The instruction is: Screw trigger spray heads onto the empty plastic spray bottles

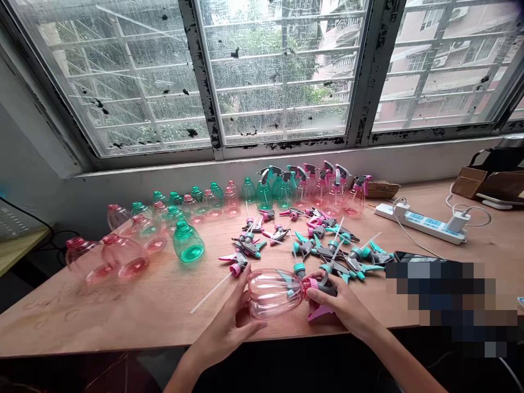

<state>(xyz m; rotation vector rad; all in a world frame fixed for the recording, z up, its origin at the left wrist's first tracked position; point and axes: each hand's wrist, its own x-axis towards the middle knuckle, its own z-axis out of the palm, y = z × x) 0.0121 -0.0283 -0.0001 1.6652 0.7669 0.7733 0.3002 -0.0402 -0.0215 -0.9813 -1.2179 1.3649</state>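
A clear pink spray bottle (275, 293) lies sideways in the air above the table's front edge, its neck to the right. My left hand (233, 322) is closed round its base, thumb below and fingers partly hidden behind it. At the neck, my right hand (341, 303) grips the pink and grey spray head (327, 285), whose pink trigger (320, 312) points down. The head sits against the bottle's mouth; whether it is screwed tight I cannot tell. Just beyond my hands lie loose spray heads with pink (237, 265) or teal (300, 267) collars, some with straws.
Bottles without heads, pink (125, 255) and green (189, 243), stand at the left. Along the back are bottles with heads fitted (333, 199). A white power strip (421, 222) with cables and a brown box (483, 180) are on the right. A blurred patch hides the right front.
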